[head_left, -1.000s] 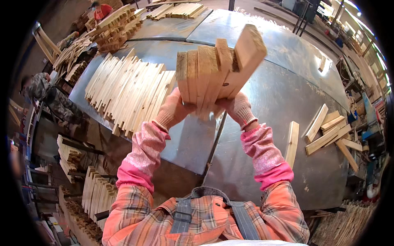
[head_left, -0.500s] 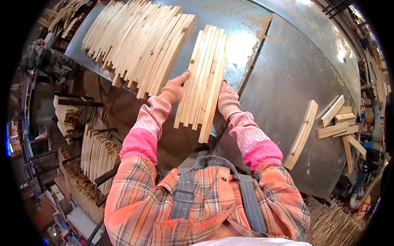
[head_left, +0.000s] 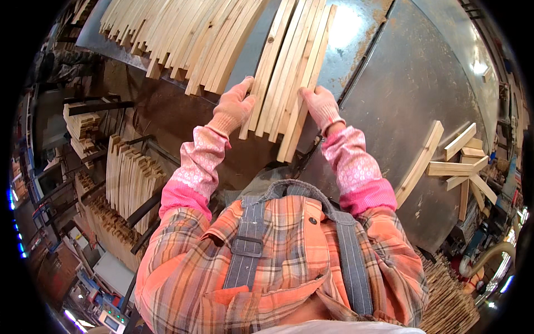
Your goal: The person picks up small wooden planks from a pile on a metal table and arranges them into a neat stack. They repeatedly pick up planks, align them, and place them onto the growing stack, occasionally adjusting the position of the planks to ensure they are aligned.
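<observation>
The left hand [head_left: 233, 104], gloved in pale pink knit, is partly spread against a row of long, narrow, pale wooden strips [head_left: 287, 72]; the matching right hand [head_left: 321, 106] curls at their other side, its grip unclear. Their near ends overhang a grey metal table [head_left: 411, 72]. Leftward lies a wider row of pale strips [head_left: 183, 33]; rightward, jumbled short wooden pieces [head_left: 449, 168].

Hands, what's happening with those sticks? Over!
Left hand at left side of wooden slats; right hand, right side. Near ends uneven. Larger slat row left, gap between.
</observation>
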Demonstrator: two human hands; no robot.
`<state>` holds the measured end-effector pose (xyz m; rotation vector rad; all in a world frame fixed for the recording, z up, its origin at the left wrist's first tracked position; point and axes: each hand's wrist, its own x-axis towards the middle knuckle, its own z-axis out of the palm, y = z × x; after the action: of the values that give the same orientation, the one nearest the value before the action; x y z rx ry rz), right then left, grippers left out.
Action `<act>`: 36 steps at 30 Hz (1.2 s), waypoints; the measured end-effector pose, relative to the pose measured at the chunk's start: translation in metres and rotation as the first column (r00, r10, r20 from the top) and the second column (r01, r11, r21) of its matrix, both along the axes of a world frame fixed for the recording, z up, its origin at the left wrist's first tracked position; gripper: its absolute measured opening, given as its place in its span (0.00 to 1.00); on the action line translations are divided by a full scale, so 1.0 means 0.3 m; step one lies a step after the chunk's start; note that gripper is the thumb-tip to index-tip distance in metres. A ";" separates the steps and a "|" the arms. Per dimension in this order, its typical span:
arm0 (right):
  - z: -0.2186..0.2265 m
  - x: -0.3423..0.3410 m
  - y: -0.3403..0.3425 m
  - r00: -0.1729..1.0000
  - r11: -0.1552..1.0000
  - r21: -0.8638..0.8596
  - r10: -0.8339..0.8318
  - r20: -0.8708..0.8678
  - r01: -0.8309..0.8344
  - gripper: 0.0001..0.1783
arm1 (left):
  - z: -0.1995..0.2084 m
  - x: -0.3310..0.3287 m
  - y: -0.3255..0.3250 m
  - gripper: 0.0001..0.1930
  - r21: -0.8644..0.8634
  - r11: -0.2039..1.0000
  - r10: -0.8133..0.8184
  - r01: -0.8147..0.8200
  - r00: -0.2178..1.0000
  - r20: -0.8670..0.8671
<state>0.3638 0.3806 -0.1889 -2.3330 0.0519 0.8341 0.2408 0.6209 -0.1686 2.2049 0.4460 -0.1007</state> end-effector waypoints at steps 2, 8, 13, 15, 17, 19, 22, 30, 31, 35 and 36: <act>0.063 -0.012 0.109 0.997 0.988 0.140 -0.062 -0.037 0.067 0.27 | 0.020 -0.023 0.023 0.26 0.309 0.948 -0.157 0.077 0.957 0.244; 0.017 0.074 0.265 0.970 0.942 0.278 0.224 -0.097 -0.190 0.40 | 0.205 -0.010 0.001 0.23 0.033 0.999 -0.019 0.005 0.892 0.452; 0.207 0.103 -0.366 0.977 0.979 -0.014 -0.203 0.062 0.204 0.37 | 0.171 -0.002 -0.159 0.23 -0.365 0.928 0.058 0.071 0.942 0.331; 0.273 0.016 -0.748 0.821 0.785 -0.249 -0.511 0.256 0.567 0.34 | 0.182 -0.004 -0.237 0.23 -0.400 0.907 -0.018 0.129 0.963 0.268; 0.320 -0.126 -1.061 0.710 0.579 -0.423 -0.639 0.296 0.697 0.40 | 0.189 -0.015 -0.320 0.22 -0.361 0.915 -0.103 0.181 0.969 0.225; 0.167 -0.274 -1.378 0.644 0.424 -0.597 -0.735 0.213 0.681 0.46 | 0.203 -0.013 -0.454 0.21 -0.327 0.907 -0.189 0.267 0.950 0.250; 0.047 -0.370 -1.428 0.692 0.501 -0.582 -0.704 0.156 0.641 0.40 | 0.233 -0.034 -0.590 0.21 -0.167 0.895 -0.363 0.413 0.893 0.266; 0.067 -0.407 -1.451 0.740 0.718 0.270 -0.672 0.029 0.641 0.27 | 0.337 -0.140 -0.936 0.26 -0.049 0.826 -0.555 0.562 0.825 0.102; 0.068 -0.388 -1.399 0.748 0.673 0.412 -0.663 -0.033 0.614 0.26 | 0.355 -0.175 -0.961 0.26 -0.047 0.866 -0.491 0.499 0.863 0.116; 0.204 -0.328 -1.122 0.961 0.855 0.464 -0.275 0.029 0.231 0.24 | 0.410 -0.202 -0.951 0.28 0.208 0.901 -0.432 0.381 0.832 0.348; 0.258 -0.335 -1.025 0.983 0.887 0.446 -0.168 0.067 0.121 0.24 | 0.428 -0.225 -0.929 0.28 0.351 0.890 -0.433 0.291 0.779 0.453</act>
<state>0.2633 0.0730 -0.1113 -1.9118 -0.0079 0.5759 0.1735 0.3421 -0.0401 2.4309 -0.3024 0.3696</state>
